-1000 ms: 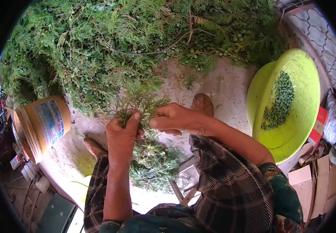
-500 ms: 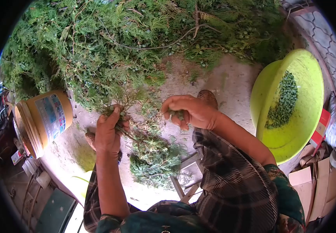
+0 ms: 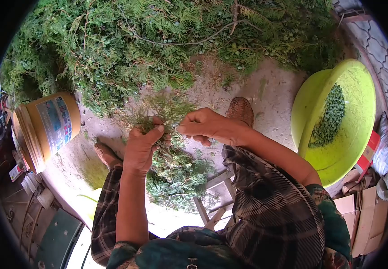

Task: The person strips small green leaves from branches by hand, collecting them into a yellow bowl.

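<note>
My left hand [image 3: 143,145] is closed around the stem of a leafy evergreen sprig [image 3: 169,110], whose feathery tips spread above the fingers. My right hand [image 3: 212,126] is at the sprig's right side, thumb and forefinger pinched close to its twigs. Its other fingers are curled over the palm, where small green cones showed a moment ago; the palm is hidden now. Under the hands, between my feet, lies a small heap of plucked sprigs [image 3: 176,181].
A big pile of cut evergreen branches [image 3: 144,58] spreads across the ground ahead. To the right, a tilted yellow-green basin [image 3: 359,116] holds many small green cones [image 3: 330,119]. A yellow bucket [image 3: 70,116] lies at left. Cardboard [image 3: 371,219] is at lower right.
My right hand has moved left and slightly down to the sprig, its fingers closing. My left hand has shifted right with the sprig, bringing both hands together.
</note>
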{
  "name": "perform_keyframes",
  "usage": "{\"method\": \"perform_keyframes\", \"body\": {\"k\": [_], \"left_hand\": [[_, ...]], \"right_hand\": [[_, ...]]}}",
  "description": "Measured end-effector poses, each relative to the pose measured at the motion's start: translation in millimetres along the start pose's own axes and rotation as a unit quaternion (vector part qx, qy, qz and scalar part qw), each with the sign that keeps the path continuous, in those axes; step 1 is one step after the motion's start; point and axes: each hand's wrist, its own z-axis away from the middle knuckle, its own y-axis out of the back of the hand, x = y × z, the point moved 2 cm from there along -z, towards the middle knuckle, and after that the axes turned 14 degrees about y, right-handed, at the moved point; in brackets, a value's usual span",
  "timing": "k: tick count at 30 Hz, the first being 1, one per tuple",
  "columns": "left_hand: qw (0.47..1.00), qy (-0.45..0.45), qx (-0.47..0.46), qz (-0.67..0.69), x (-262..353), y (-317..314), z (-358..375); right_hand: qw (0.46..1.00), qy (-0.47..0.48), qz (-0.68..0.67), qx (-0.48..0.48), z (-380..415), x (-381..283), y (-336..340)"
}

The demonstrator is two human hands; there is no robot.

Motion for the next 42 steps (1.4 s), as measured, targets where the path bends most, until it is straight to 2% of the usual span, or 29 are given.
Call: {"method": "perform_keyframes", "body": {"k": [5, 6, 8, 11, 13, 14, 16, 18, 19, 20, 21, 23, 24, 26, 28, 30, 31, 33, 34, 36, 37, 38, 39, 40, 41, 42], "left_hand": [[0.995, 0.022, 0.019, -0.091, -0.1, -13.7, 5.0], [0.995, 0.023, 0.019, -0.091, 0.2, -13.1, 5.1], [0.995, 0.090, -0.038, -0.002, -1.2, -12.3, 3.9], [0.993, 0.082, -0.051, 0.067, -3.9, -2.1, -3.1], [0.996, 0.070, -0.025, 0.040, -4.5, 6.7, -5.8], [0.998, 0.057, 0.001, 0.012, -4.0, 9.0, -6.5], [0.997, 0.066, 0.019, -0.024, -0.6, 2.2, -1.3], [0.995, 0.077, 0.037, -0.060, -2.5, -2.6, 0.5], [0.994, 0.078, 0.018, -0.076, -5.7, -5.0, -0.3], [0.993, 0.079, -0.002, -0.092, -7.8, -8.3, -0.8], [0.993, 0.079, -0.003, -0.093, -8.3, -11.8, -0.2], [0.989, 0.065, -0.043, -0.123, -7.8, -20.2, 2.7], [0.989, 0.062, -0.042, -0.125, -10.5, -20.6, 2.2], [0.990, 0.033, -0.069, -0.120, -16.8, -20.0, -1.8], [0.990, 0.017, -0.054, -0.131, -17.7, -24.2, -1.0], [0.986, 0.051, -0.044, -0.152, -20.3, -25.6, -1.3], [0.983, 0.054, -0.041, -0.169, -24.3, -23.9, -3.3], [0.977, 0.080, -0.039, -0.192, -26.1, -24.3, -0.3], [0.970, 0.105, -0.036, -0.216, -27.6, -23.8, 1.5], [0.952, 0.112, -0.052, -0.281, -36.4, -18.0, 1.3], [0.913, 0.055, -0.083, -0.396, -41.6, -12.3, -1.7], [0.856, -0.001, -0.115, -0.504, -49.6, -4.4, -5.3], [0.856, 0.000, -0.115, -0.504, -53.0, 2.8, -6.4], [0.813, 0.011, -0.108, -0.573, -56.2, 10.0, -7.6], [0.763, 0.022, -0.101, -0.638, -60.0, 19.3, -11.5], [0.819, 0.022, -0.074, -0.569, -63.3, 35.8, -31.6]], "right_hand": [[0.994, 0.010, 0.103, -0.028, -12.1, -1.8, -3.8], [0.994, 0.015, 0.102, -0.033, -12.6, 0.9, -2.8], [0.994, 0.020, 0.101, -0.037, -10.2, 0.9, -2.3], [0.995, 0.025, 0.056, -0.075, 1.3, -2.3, -1.6], [0.980, 0.033, -0.184, -0.068, 6.2, -0.3, 2.6], [0.980, 0.033, -0.184, -0.068, 7.3, -1.0, 3.0], [0.986, 0.065, -0.150, 0.041, 8.8, -7.1, 5.7], [0.992, 0.070, -0.100, 0.032, 7.2, -12.5, 3.2], [0.988, 0.140, 0.045, 0.036, 1.2, -12.0, 0.2], [0.959, 0.208, 0.191, 0.039, -3.3, -13.4, -2.7], [0.958, 0.208, 0.191, 0.040, -6.4, -14.3, -5.0], [0.912, 0.216, 0.347, 0.041, -10.8, -18.1, -8.5], [0.911, 0.219, 0.348, 0.041, -11.9, -14.2, -8.5], [0.818, 0.296, 0.492, 0.016, -14.7, -5.4, -11.3], [0.817, 0.292, 0.498, -0.014, -12.8, -6.3, -14.2], [0.820, 0.226, 0.526, -0.018, -12.4, -0.4, -13.6], [0.820, 0.225, 0.526, -0.018, -12.4, 2.0, -12.7], [0.774, 0.189, 0.604, 0.016, -12.7, 8.6, -7.5], [0.774, 0.189, 0.604, 0.016, -14.1, 11.3, -0.9], [0.872, 0.176, 0.442, 0.113, -18.9, 18.9, 24.3], [0.907, 0.243, 0.320, 0.123, -22.3, 24.5, 28.1], [0.908, 0.243, 0.319, 0.122, -18.8, 28.3, 35.5], [0.974, 0.184, 0.077, 0.111, -13.3, 25.6, 39.5], [0.975, 0.112, -0.169, 0.093, -9.2, 22.2, 39.2], [0.971, 0.115, -0.175, 0.117, -4.7, 16.4, 37.0], [0.971, 0.115, -0.175, 0.119, -3.1, 16.2, 38.6]]}}
